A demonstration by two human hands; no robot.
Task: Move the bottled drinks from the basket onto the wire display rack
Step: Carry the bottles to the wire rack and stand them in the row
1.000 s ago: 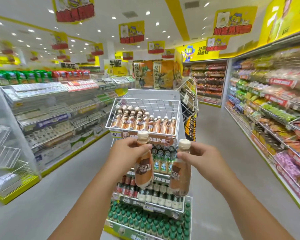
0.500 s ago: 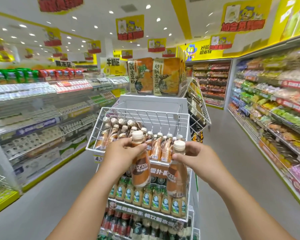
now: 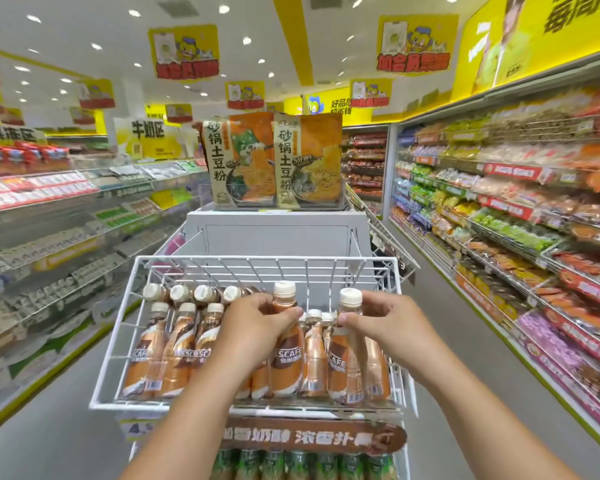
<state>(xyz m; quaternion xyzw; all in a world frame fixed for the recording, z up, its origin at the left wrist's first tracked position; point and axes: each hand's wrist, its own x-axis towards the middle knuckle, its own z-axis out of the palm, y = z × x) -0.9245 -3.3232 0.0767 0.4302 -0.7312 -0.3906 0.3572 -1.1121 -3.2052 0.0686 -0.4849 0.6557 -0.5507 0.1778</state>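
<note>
Left hand [image 3: 253, 322] gripped neck of coffee bottle [image 3: 286, 355], upright in top tier of wire rack [image 3: 118, 341]. Right hand [image 3: 385, 323] pinched second bottle [image 3: 345, 362], apparently resting among front row. Other bottles [image 3: 174, 351] stood left.

light: bright, recessed ceiling spots [image 3: 224, 9] | shadows: faint | edges: blurred, fisheye-bent | centre: sharp

A shop: long stocked shelves [image 3: 520, 188] line the aisle under hanging yellow promotional signs [image 3: 184, 51] and ceiling spotlights.
</note>
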